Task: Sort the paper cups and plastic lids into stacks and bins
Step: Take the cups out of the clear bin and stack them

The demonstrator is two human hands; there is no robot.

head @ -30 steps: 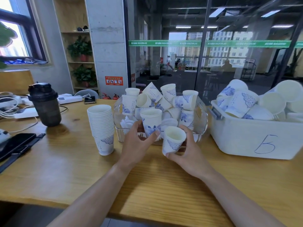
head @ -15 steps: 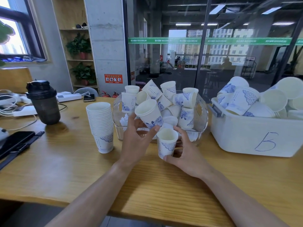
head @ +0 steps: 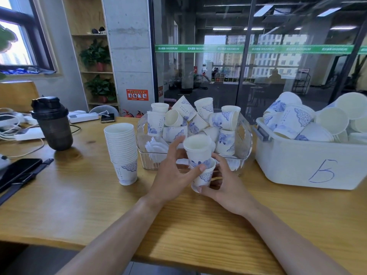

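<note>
My left hand pinches a white paper cup with blue print, its base sunk into a second cup that my right hand holds from below, just above the wooden table. Behind them a clear plastic bin holds several loose paper cups and some white plastic lids. A tall stack of nested cups stands on the table to the left of my hands.
A white tub marked with a handwritten figure stands at the right, piled with cups. A dark shaker bottle, power strips with cables and a black phone with a strap lie at the left. A glass wall rises behind the table.
My left hand lifted a cup out of the clear bin and brought it over and down into the cup that my right hand holds.
</note>
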